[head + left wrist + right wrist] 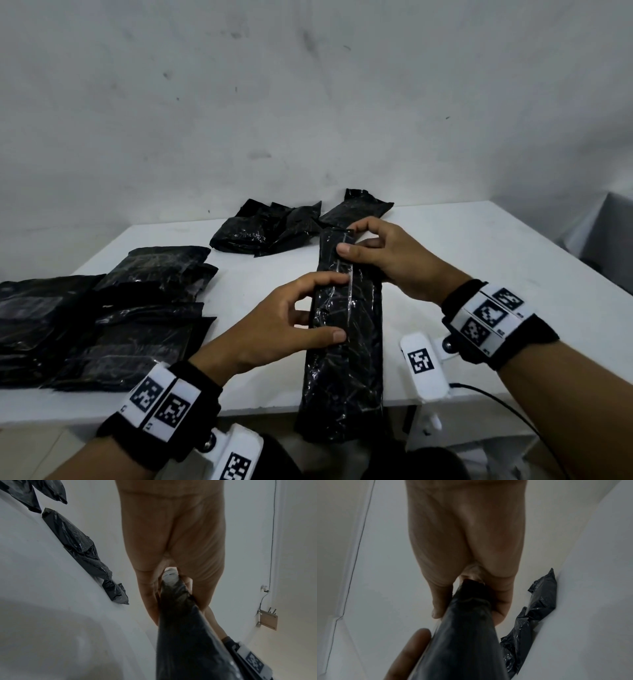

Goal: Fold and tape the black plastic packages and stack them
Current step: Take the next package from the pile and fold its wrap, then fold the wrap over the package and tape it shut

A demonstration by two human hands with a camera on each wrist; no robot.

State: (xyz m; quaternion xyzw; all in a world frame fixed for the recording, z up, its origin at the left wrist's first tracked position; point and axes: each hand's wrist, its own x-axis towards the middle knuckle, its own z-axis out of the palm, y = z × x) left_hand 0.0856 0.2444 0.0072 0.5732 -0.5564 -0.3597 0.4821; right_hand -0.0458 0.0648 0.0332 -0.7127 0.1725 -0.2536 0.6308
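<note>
Black plastic, long and narrow, fills the middle of the head view: you hold the folded package (346, 329) lengthwise away from you, its near end hanging past the front edge of the white worktop (479, 260). Your left hand (274, 322) comes in from the left, thumb and curled fingers pinching the package's left edge about midway. Your right hand (387, 253) grips the far end, thumb laid on top, fingers wrapped behind. Both wrists wear black bands with square black-and-white code markers; no readable writing shows. To the left lies a stack of flat packages (113, 318), too overlapped to count. Near the wall sit a crumpled heap (263, 229) and one more package (356, 209).

From the left wrist, your left hand (171, 547) closes around the package (185, 635), which runs between thumb and fingers toward the camera. Two separate groups of black plastic lie on the worktop (51, 601).

From the right wrist, your right hand (464, 540) clamps the package (462, 635) end the same way; a left fingertip (412, 646) touches its side.
</note>
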